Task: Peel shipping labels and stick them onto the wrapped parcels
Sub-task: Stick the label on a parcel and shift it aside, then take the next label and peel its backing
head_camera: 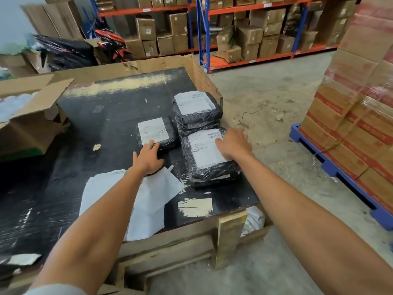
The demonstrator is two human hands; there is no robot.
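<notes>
Fingers [153, 145] of the person's left hand [147, 158] lie spread and flat, their tips pressing the near edge of a white shipping label [152, 129] on a small black wrapped parcel [158, 133]; they grip nothing; the palm hovers just past a loose heap of white backing sheets [148, 201] that lies on the black worktop [102, 128]. Far to the left sits an open cardboard box [27, 116] with pale contents that I cannot make out; a scrap of pale debris [96, 147] lies on the worktop between that box and the small parcel. Just right of the small parcel stands a stack of black wrapped parcels [197, 116], the top one bearing its own white label [194, 102]; nearer the person, touching the foot of that stack, is a larger black parcel [209, 160] with a white label [205, 147] across its top. On this label the right hand [234, 143] rests open, fingers splayed and flat across the label's far right corner beside a barcode; it holds nothing either. A torn patch of old tape [194, 207] marks the worktop's near right corner, above a wooden frame [230, 235]. Beyond the worktop's right edge is bare concrete floor [276, 124]; at far right a shrink-wrapped stack of cartons [357, 116] stands on a blue pallet [340, 173]. Along the back wall run orange and blue shelves [212, 11] packed with brown boxes.
</notes>
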